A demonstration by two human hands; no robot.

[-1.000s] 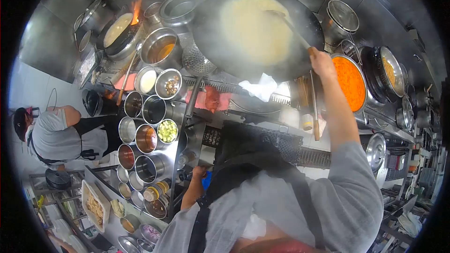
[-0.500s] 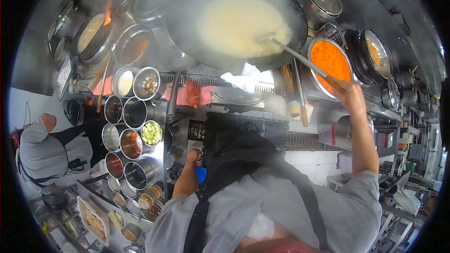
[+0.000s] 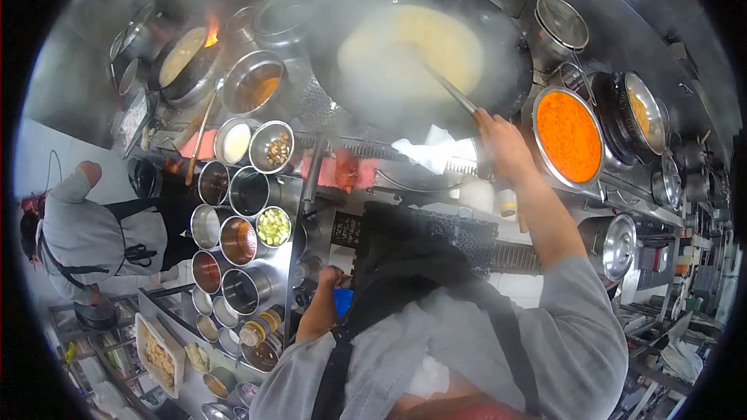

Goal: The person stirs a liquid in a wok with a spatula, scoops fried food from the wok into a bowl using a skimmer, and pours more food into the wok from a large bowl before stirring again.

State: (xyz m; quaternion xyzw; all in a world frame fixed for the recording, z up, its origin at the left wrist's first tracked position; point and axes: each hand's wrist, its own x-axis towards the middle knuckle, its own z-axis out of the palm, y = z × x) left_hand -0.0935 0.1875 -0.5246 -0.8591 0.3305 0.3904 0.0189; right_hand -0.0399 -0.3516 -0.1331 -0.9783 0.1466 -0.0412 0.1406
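Note:
My right hand [image 3: 498,137] is wrapped round the handle of a long ladle [image 3: 451,87], whose far end dips into pale, steaming liquid [image 3: 420,43] in a big black wok [image 3: 510,62]. Steam blurs the ladle's head. Low at my left side, my left hand [image 3: 333,275] looks small and curled near something blue [image 3: 342,301]; whether it grips anything is hidden. White cloths [image 3: 426,149] lie on the stove edge in front of the wok. Right of my right hand stands a metal basin of orange liquid [image 3: 569,138].
Metal pots, one with chopped green pieces [image 3: 274,226], crowd the counter at left. A flame [image 3: 212,31] burns beside a smaller wok [image 3: 187,62]. Another person [image 3: 101,233] stands at far left. Strainers [image 3: 562,23] and more pans sit at right.
My right hand has moved left and toward the wok, pushing the ladle from the right part of the liquid toward its middle. The whole view has shifted slightly.

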